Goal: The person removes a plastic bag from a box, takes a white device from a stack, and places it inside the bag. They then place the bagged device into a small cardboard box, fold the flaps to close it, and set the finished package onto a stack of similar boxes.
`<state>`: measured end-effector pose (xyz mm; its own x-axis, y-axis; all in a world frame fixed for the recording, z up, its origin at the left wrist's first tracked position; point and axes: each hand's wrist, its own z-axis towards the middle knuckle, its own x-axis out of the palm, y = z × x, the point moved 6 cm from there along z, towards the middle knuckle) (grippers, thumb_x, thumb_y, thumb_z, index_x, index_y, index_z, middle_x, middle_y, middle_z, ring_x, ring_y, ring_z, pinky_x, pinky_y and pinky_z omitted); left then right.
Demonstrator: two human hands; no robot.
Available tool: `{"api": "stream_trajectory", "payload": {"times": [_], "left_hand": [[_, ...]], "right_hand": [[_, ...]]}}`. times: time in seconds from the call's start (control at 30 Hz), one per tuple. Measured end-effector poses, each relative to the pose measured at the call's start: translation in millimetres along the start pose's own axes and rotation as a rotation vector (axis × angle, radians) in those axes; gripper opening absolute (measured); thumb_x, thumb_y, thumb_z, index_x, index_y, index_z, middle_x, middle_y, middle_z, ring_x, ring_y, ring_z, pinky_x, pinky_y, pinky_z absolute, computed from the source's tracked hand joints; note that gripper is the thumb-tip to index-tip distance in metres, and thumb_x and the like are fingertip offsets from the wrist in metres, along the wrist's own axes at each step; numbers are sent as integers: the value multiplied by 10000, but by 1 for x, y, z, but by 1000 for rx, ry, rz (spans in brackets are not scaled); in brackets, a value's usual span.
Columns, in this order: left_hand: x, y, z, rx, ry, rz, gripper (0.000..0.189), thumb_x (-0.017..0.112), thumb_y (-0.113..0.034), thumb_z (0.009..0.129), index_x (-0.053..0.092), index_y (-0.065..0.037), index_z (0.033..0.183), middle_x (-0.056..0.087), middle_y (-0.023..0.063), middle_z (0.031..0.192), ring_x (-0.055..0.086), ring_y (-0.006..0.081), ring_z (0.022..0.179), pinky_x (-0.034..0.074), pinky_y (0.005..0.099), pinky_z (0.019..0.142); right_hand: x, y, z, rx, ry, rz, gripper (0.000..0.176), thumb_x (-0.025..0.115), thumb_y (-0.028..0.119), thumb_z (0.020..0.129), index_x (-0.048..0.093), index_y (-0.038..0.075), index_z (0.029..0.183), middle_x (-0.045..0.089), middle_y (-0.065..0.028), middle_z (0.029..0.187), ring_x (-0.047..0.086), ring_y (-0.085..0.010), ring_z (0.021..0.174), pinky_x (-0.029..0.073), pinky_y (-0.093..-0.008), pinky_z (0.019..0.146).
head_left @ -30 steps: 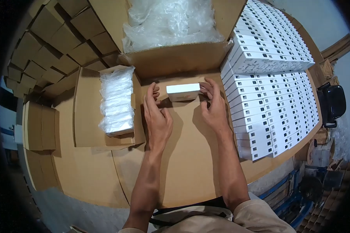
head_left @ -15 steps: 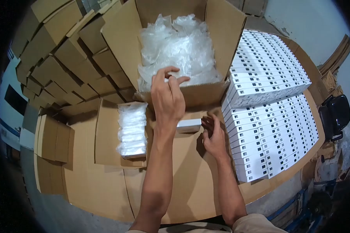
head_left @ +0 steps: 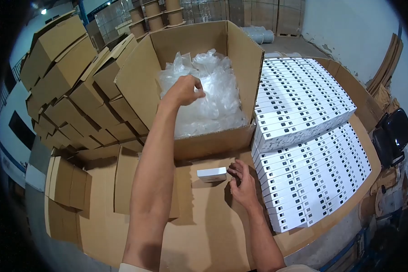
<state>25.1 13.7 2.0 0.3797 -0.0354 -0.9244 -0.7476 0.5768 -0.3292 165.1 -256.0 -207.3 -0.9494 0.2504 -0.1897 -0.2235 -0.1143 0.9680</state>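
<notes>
My left hand (head_left: pixel 189 90) is over the clear plastic bags (head_left: pixel 208 111) inside the large open carton (head_left: pixel 217 147), its fingers pinched together at the plastic. What lies between the fingertips is too small to make out. On the cardboard surface (head_left: pixel 199 245), a small white box (head_left: pixel 211 174) lies in front of the carton. Just right of that box rests my right hand (head_left: pixel 241 179), its fingers apart and curved, holding nothing. To its right stand rows of white boxes (head_left: pixel 313 177), stacked in two tiers.
Folded brown cartons (head_left: pixel 72 113) are piled at the left. Smaller brown boxes (head_left: pixel 68 186) stand at the left edge. A black chair (head_left: pixel 391 136) is at the far right. Spools (head_left: pixel 155 16) stand behind the large carton.
The view has tilted up, showing more background. My left hand has reached farther into the carton, and its fingers have closed. My forearm now hides the wrapped packs at left. My right hand stays beside the small box.
</notes>
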Motion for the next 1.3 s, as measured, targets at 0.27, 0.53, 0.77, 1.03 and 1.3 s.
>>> {"api": "stream_trajectory", "payload": {"times": [0.27, 0.53, 0.77, 1.03, 1.3], "left_hand": [[-49, 10, 9, 94, -527, -116, 270, 712, -210, 946, 684, 6, 1106, 714, 183, 907, 693, 287, 837, 538, 397, 792], [-60, -12, -39, -73, -707, -485, 318, 712, -299, 974, 717, 10, 1048, 714, 138, 858, 670, 211, 784, 515, 357, 752], [-27, -51, -122, -67, -853, -813, 428, 686, -382, 1015, 670, 38, 939, 579, 24, 746, 471, 115, 710, 420, 328, 642], [49, -78, -240, -319, -651, -1067, 516, 588, -371, 1077, 510, -66, 668, 470, -59, 626, 400, 45, 590, 317, 272, 517], [185, -38, -313, -561, -508, -1056, 690, 286, -554, 1113, 558, -24, 766, 571, 54, 713, 530, 185, 683, 442, 391, 653]], "right_hand": [[1, 2, 0, 2, -2, -21, 577, 524, -49, 905, 389, -28, 1466, 593, -291, 1371, 647, -358, 1251, 511, -438, 1049], [1, 3, -6, -51, -46, -29, 552, 535, -61, 891, 420, -21, 1429, 643, -263, 1298, 675, -342, 1211, 521, -431, 1027], [0, -3, -12, -67, -109, -31, 506, 515, -78, 875, 465, -17, 1375, 679, -235, 1231, 706, -314, 1149, 544, -407, 993], [3, -13, -45, -114, -199, -13, 395, 538, -47, 909, 517, -33, 1303, 700, -193, 1167, 727, -264, 1045, 562, -369, 931], [6, 8, -62, 78, 72, 461, 255, 510, 158, 1069, 624, -48, 1169, 693, -91, 1027, 645, -129, 873, 523, -295, 833]]}}
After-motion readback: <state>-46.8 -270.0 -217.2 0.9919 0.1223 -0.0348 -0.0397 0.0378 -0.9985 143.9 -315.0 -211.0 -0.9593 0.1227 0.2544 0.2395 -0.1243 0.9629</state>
